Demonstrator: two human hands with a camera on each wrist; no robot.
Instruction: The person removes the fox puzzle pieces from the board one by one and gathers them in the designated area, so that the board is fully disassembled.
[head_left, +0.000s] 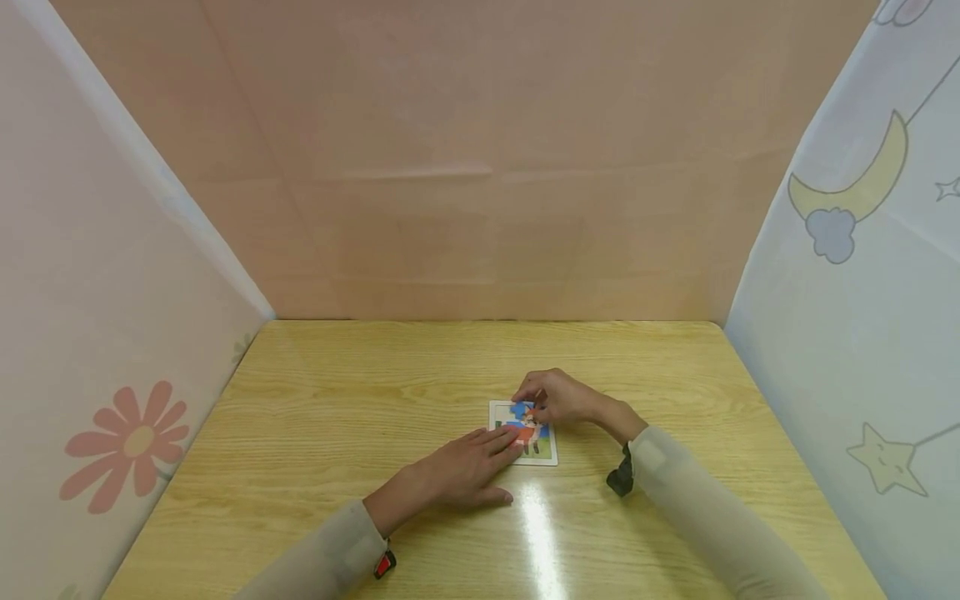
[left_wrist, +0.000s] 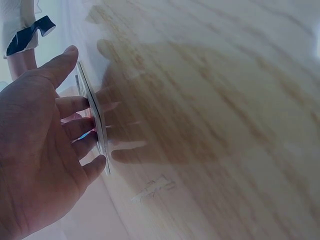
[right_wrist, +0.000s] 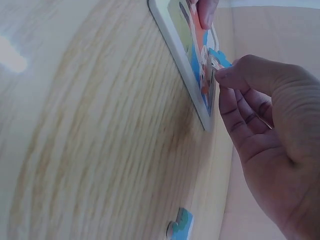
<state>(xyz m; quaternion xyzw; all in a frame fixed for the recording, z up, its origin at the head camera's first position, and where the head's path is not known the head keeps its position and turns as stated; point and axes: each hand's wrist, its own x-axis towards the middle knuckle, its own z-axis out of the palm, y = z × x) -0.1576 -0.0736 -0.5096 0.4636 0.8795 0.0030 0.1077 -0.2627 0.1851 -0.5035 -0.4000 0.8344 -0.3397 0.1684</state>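
A small white-framed jigsaw puzzle (head_left: pixel 553 454) with a picture of an orange animal lies flat on the wooden table. My left hand (head_left: pixel 472 468) rests on its left side with the fingers fairly straight; in the left wrist view they reach over the edge of the board (left_wrist: pixel 98 117). At the upper right part of the puzzle, my right hand (head_left: pixel 564 398) pinches a puzzle piece (right_wrist: pixel 220 58) with some blue on it between thumb and fingers. That piece sits tilted on the board in the right wrist view. The fingers partly hide the picture.
A loose blue and green puzzle piece (right_wrist: pixel 182 227) lies on the table near my right wrist. The wooden table (head_left: pixel 337 375) is bordered by a pinkish-brown back wall (head_left: pixel 480 233) and by pale printed walls on the left and right.
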